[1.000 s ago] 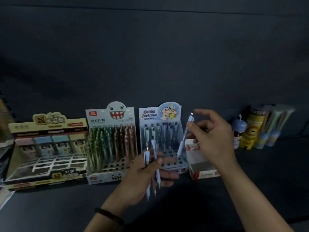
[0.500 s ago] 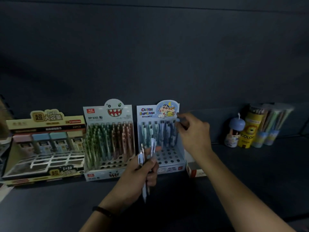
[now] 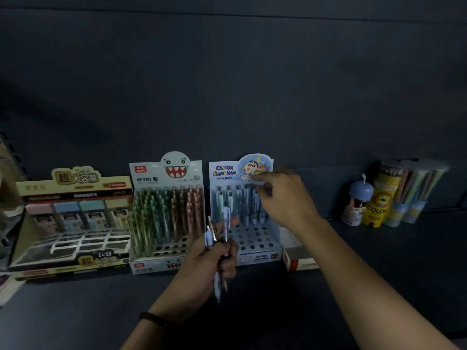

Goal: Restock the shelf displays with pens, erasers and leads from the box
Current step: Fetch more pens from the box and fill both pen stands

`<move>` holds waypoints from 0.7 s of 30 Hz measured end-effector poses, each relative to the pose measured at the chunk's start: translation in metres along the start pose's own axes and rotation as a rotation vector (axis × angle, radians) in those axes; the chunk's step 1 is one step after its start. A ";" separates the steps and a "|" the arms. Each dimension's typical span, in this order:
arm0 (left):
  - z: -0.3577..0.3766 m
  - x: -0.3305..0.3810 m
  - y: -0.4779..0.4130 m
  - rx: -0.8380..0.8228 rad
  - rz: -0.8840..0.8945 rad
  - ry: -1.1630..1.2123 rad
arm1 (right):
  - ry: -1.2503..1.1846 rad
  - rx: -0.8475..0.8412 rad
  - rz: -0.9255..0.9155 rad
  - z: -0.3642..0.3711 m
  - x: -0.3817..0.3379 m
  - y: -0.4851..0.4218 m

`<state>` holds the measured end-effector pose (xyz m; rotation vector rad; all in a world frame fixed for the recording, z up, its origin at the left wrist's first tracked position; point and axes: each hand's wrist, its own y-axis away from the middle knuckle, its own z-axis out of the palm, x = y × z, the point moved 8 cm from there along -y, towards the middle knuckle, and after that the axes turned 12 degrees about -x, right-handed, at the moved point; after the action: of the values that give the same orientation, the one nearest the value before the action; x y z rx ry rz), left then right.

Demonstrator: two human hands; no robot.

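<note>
Compared with a second earlier, the right hand (image 3: 285, 200) has gone from holding a pen clear of the stand to reaching into the back row of the cartoon display (image 3: 228, 173). The left hand (image 3: 214, 261) has kept its station in front.

Step in hand: in my judgement, seating one pen in the rear right of that display. Motion blur covers the right fingertips. I cannot tell whether they pinch the pen's cap or have let go.

The left fingers are curled tight round a bundle of spare pens (image 3: 225, 221), held upright with their tips below the fist. These are slim plastic barrels, pale lilac and white, with clips at the top.

The display is printed card with a perforated base (image 3: 255, 239). Only its back rows are filled, and the front holes stand open.

Next move, as judged: take one pen from the bundle and drop it tip-first, vertically, into an open hole. The holes are snug, so a tilted entry would likely catch the card.

A small white box (image 3: 300, 261) with a red edge lies just beside the display, partly behind the right forearm. It is presumably the supply.
</note>
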<state>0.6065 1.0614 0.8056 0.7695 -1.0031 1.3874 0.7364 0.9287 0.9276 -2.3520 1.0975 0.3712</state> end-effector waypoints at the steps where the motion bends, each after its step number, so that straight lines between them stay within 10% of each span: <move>1: 0.000 0.000 0.000 0.003 0.000 -0.004 | 0.014 -0.021 -0.007 0.004 -0.002 -0.001; 12: 0.000 0.008 0.005 0.031 0.044 -0.099 | 0.042 -0.009 -0.040 0.017 -0.001 0.007; 21: 0.010 0.015 0.009 -0.004 0.051 -0.058 | -0.421 0.037 -0.036 0.007 -0.019 0.042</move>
<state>0.5952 1.0593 0.8225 0.7902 -1.0768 1.4132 0.6914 0.9218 0.9159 -2.1232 0.8506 0.7830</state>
